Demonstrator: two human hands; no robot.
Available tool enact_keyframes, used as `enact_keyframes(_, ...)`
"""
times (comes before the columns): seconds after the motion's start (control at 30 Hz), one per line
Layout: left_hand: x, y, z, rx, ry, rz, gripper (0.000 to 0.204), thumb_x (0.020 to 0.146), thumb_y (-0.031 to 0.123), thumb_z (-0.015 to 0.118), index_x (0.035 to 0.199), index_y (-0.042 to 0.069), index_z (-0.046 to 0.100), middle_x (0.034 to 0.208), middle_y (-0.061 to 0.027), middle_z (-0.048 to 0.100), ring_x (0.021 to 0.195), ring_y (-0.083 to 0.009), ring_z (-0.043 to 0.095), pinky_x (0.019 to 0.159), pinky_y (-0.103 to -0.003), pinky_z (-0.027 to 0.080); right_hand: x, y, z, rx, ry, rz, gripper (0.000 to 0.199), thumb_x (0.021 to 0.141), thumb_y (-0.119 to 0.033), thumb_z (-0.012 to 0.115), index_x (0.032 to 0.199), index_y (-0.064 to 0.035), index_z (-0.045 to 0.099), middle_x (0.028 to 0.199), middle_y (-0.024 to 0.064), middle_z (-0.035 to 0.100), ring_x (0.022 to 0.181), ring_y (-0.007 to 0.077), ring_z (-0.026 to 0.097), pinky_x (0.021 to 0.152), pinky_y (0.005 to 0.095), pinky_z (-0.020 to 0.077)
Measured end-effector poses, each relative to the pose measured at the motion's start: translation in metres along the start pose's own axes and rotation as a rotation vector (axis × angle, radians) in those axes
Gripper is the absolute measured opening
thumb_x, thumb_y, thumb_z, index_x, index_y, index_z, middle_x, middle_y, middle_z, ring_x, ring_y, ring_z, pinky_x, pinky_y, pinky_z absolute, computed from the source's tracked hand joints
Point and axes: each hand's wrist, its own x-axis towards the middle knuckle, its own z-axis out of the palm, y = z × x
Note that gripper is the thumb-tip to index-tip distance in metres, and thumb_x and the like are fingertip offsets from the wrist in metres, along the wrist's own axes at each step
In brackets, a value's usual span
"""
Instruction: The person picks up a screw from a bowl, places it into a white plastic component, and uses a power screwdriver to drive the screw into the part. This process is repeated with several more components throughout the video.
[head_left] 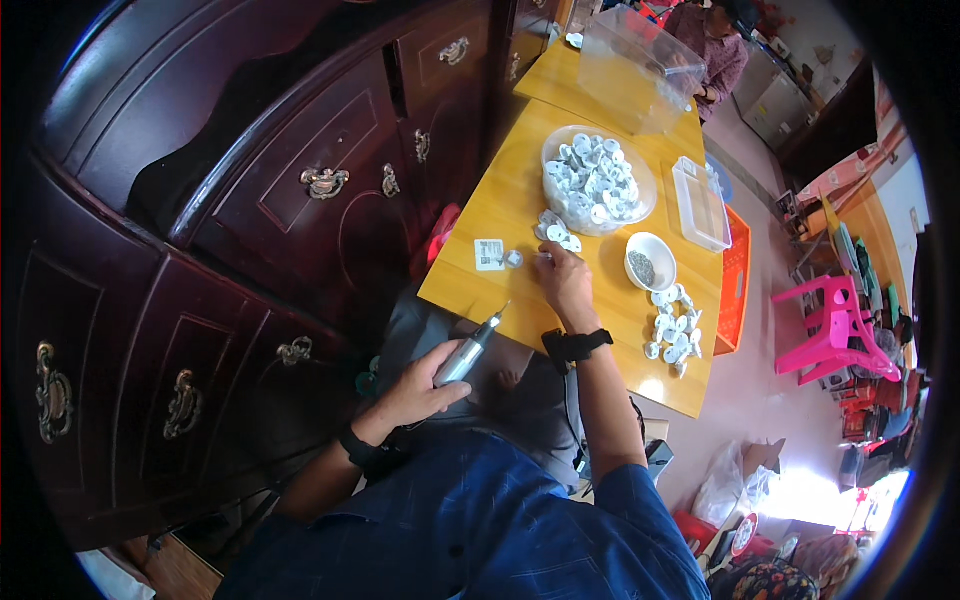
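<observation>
In my left hand [412, 392] is a silver-grey electric screwdriver [464, 358], its thin bit pointing up toward the near table edge. My right hand [566, 282] rests at the wooden table [466, 252] with its fingers pinched together; what they hold, if anything, is too small to make out. Just beyond the fingertips lie several small white round pieces [556, 232]. To their left sit a white square card [489, 255] and one small round pale part [514, 259].
Beyond my right hand stands a round clear tub [650, 198] heaped with white pieces. A white bowl [665, 252] of tiny metal parts and more loose white pieces [672, 328] lie rightward. Clear boxes [625, 70] [700, 205], an orange crate [736, 285], dark cabinets [300, 150] and another person [712, 45] surround.
</observation>
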Motion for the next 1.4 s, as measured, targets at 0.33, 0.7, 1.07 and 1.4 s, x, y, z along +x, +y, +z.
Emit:
enact_keyframes(0.33, 0.008, -0.002, 0.005, 0.051, 0.006, 0.007, 0.061, 0.087, 0.017, 0.074, 0.14, 0.003, 0.047, 0.107, -0.0121, 0.065, 0.089, -0.0178, 0.065, 0.08, -0.033, 0.054, -0.046, 0.01, -0.014, 1.132, -0.205, 0.372, 0.02, 0.1, -0.016, 0.059, 0.117, -0.006, 0.062, 0.108, 0.0023, 0.067, 0.08, 0.0103, 0.064, 0.074, 0.0253, 0.0516)
enact_keyframes(0.7, 0.011, 0.004, 0.01, 0.102, 0.021, -0.001, 0.059, 0.087, 0.018, 0.073, 0.139, 0.003, 0.048, 0.112, -0.0158, 0.065, 0.099, -0.0235, 0.065, 0.088, -0.034, 0.052, -0.059, 0.0, 0.007, 1.144, -0.14, 0.311, 0.02, 0.097, -0.005, 0.061, 0.117, -0.0056, 0.062, 0.101, 0.0001, 0.066, 0.083, 0.0083, 0.061, 0.075, 0.0225, 0.0487)
enact_keyframes(1.07, 0.015, 0.003, 0.01, 0.099, 0.024, -0.013, 0.059, 0.087, 0.018, 0.073, 0.138, 0.003, 0.049, 0.108, -0.0147, 0.066, 0.095, -0.0213, 0.066, 0.084, -0.035, 0.052, -0.063, -0.013, 0.012, 1.066, -0.051, 0.255, 0.021, 0.094, -0.005, 0.066, 0.115, -0.0055, 0.065, 0.094, -0.0031, 0.062, 0.082, 0.0051, 0.056, 0.074, 0.0203, 0.0465)
enact_keyframes(1.4, 0.012, 0.011, 0.006, 0.027, 0.004, -0.121, 0.057, 0.088, 0.017, 0.073, 0.137, 0.002, 0.049, 0.099, -0.0106, 0.064, 0.085, -0.0165, 0.064, 0.077, -0.032, 0.053, -0.066, -0.022, 0.016, 0.971, -0.084, 0.228, 0.019, 0.091, -0.002, 0.067, 0.11, -0.0053, 0.065, 0.088, -0.0057, 0.062, 0.075, 0.0031, 0.052, 0.068, 0.0201, 0.0464)
